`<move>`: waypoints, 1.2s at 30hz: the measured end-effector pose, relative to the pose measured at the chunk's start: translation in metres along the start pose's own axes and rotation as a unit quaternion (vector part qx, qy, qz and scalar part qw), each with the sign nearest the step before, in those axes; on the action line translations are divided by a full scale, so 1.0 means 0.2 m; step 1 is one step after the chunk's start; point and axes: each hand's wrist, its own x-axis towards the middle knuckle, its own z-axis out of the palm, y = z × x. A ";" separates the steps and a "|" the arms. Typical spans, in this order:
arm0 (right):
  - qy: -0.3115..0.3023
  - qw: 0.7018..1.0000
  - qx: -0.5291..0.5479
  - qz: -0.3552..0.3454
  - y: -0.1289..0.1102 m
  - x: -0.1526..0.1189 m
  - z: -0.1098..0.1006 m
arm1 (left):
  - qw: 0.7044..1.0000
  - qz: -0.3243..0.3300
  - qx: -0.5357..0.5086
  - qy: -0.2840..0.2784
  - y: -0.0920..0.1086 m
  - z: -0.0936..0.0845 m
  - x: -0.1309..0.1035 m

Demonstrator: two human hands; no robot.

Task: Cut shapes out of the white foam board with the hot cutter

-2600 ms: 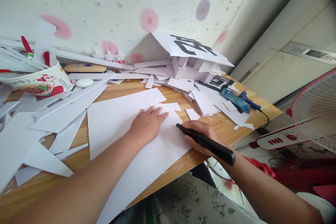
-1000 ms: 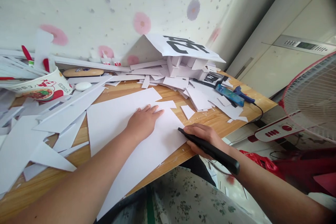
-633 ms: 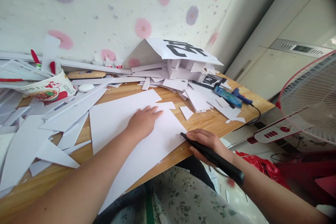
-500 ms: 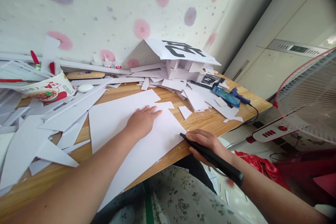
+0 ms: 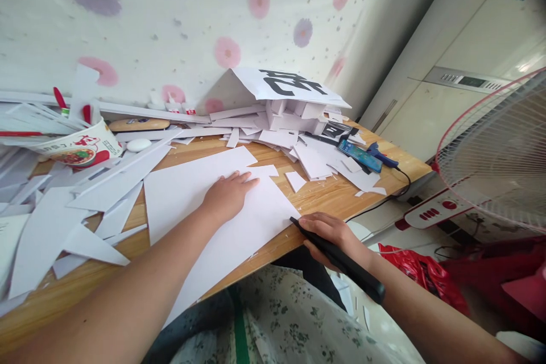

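A large white foam board sheet (image 5: pixel 239 222) lies on the wooden table, its far right side notched and its near corner reaching past the table edge. My left hand (image 5: pixel 226 196) rests flat on the sheet, fingers spread. My right hand (image 5: pixel 330 233) is wrapped round a long black utility knife (image 5: pixel 352 267) near the sheet's right corner. The knife slants, its narrow tip close to that corner and its thick end back over my wrist. I cannot make out the blade or whether it touches the board.
White offcuts (image 5: pixel 46 233) crowd the left side, beside a paper bowl (image 5: pixel 91 145) holding tools. At the back stands a white board model (image 5: pixel 294 116) under a printed sheet (image 5: pixel 290 85). A phone (image 5: pixel 360 156), a blue glue gun (image 5: pixel 381 154) and a fan (image 5: pixel 495 153) are at the right.
The camera view has shifted slightly, so most things sit a little further left in the picture. Both hands keep almost the same places on and beside the sheet.
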 end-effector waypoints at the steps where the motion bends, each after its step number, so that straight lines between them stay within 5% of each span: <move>1: 0.003 1.000 0.000 0.003 0.00 0.00 0.00 | 1.000 0.001 -0.001 -0.001 0.00 0.00 0.00; 18: 0.059 0.998 -0.014 -0.003 -0.05 -0.09 0.03 | 1.000 0.002 -0.011 0.022 -0.01 0.01 -0.01; 25: 0.192 0.972 -0.032 0.130 0.00 -0.24 0.02 | 0.999 -0.007 -0.024 0.034 -0.02 0.02 -0.02; 30: 0.093 0.982 -0.110 0.119 0.10 -0.17 -0.04 | 0.999 -0.011 -0.038 0.034 -0.03 0.03 -0.01; 36: 0.012 0.968 -0.233 0.091 0.36 0.18 -0.24 | 0.998 -0.006 -0.043 0.040 -0.04 0.03 -0.02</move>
